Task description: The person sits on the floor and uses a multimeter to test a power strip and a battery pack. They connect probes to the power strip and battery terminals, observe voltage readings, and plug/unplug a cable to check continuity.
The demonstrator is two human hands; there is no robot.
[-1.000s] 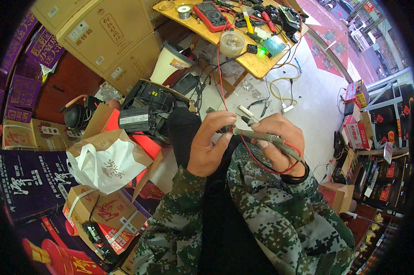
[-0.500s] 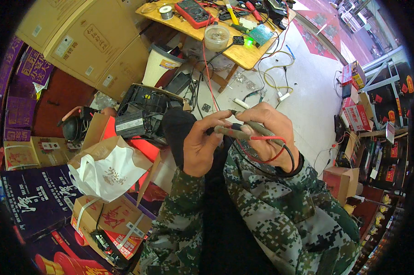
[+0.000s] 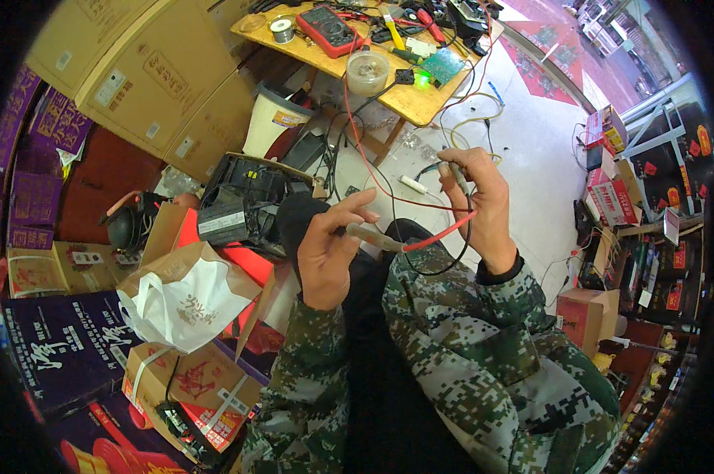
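Gripping a red test probe (image 3: 388, 239), the left hand (image 3: 329, 253) stays closed; the right hand (image 3: 479, 205) pinches a black lead (image 3: 455, 170).

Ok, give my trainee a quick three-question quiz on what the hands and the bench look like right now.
1. True or false: the left hand holds a grey probe joined to a red lead.
2. What does the right hand pinch at its fingertips? A) a screwdriver B) a second slim probe C) a solder reel
3. Fill in: the red multimeter lies on the ___ table.

Key: 1 true; 2 B; 3 wooden.
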